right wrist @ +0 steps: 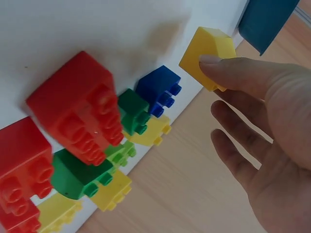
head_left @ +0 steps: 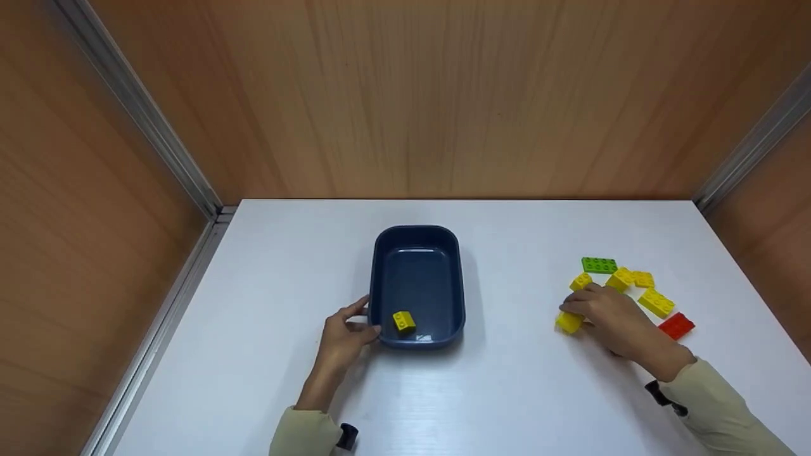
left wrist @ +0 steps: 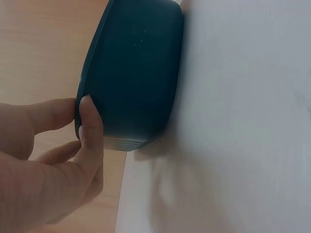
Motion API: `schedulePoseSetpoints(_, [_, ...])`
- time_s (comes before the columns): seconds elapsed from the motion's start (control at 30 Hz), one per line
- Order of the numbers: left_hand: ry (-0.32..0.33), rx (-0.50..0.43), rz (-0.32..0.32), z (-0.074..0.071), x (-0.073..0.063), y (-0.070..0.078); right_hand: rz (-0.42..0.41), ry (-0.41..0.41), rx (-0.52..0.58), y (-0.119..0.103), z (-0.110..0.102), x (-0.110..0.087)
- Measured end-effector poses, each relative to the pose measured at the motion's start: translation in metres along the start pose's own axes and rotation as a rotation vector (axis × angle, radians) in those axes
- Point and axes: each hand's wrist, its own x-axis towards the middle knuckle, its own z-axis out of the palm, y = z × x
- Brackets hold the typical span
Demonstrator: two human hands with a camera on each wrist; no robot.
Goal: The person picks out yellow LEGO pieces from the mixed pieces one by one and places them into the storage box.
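My left hand (head_left: pixel 341 342) holds the near left side of a dark blue tray (head_left: pixel 416 275). In the left wrist view its thumb and fingers pinch the tray's rim (left wrist: pixel 82 73). Inside the tray, close to the near end, lies one small yellow toy brick (head_left: pixel 403 322). On the right side of the table, my right hand (head_left: pixel 614 323) pinches a yellow toy brick (right wrist: pixel 197 54). The right wrist view has the thumb lying across this brick's side, the other fingers partly behind it. Part of the brick pile is hidden under the right hand in the head view.
Around the right hand lie several yellow bricks (head_left: pixel 656 303), a flat green brick (head_left: pixel 599 265) and a red brick (head_left: pixel 676 325). The right wrist view shows large red bricks (right wrist: pixel 77 99) and a blue brick (right wrist: pixel 158 87). Wooden panels (head_left: pixel 405 101) wall in the white table (head_left: pixel 285 266).
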Motion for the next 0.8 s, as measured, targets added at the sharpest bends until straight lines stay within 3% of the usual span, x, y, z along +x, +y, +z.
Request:
schedulePoseSetpoints(0.43, [0.001, 0.012, -0.005, 0.000, 0.002, 0.001, -0.010, 0.044, -0.022, -0.013, -0.012, 0.025])
schedulePoseSetpoints(0.8, [-0.006, -0.015, 0.005, -0.001, 0.002, -0.001, -0.082, 0.092, -0.039, -0.025, -0.013, 0.041])
